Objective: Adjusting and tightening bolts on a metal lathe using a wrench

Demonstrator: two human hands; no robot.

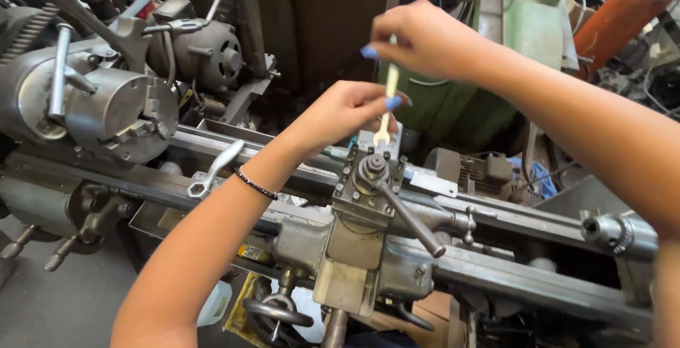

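Counts: two hands, both the person's own; one small spanner in them; one larger wrench lying on the lathe; one chuck; one tool post with one lever; one motor behind.
Spanner: a slim pale open-ended spanner (387, 110), held above the tool post (370, 178), near the middle of the view; its long axis runs close to upright, tilted slightly; the open jaw points down toward the post top, the shank points up into the right hand.
Right hand: the right hand (425, 40) comes in from the upper right; its grip is pressed together on the spanner's upper end, fingers curled round it.
Left hand: the left hand (340, 110) reaches up from the lower left, a dark bracelet (256, 185) on the wrist; its fingertips pinch the spanner's lower shank, just above the jaw.
Tool post: square block on the carriage, with a round nut on top; its lever (414, 222) slants down to the right.
Around: the chuck (124, 110) stands well to the left; the grey motor (205, 54) sits behind it; the wrench (216, 167) lies on the lathe bed (524, 277), slanted, ring end toward the lower left; the tailstock end (613, 231) shows at the right.
In the way: the left hand covers part of the shank; the right hand hides the spanner's top end.
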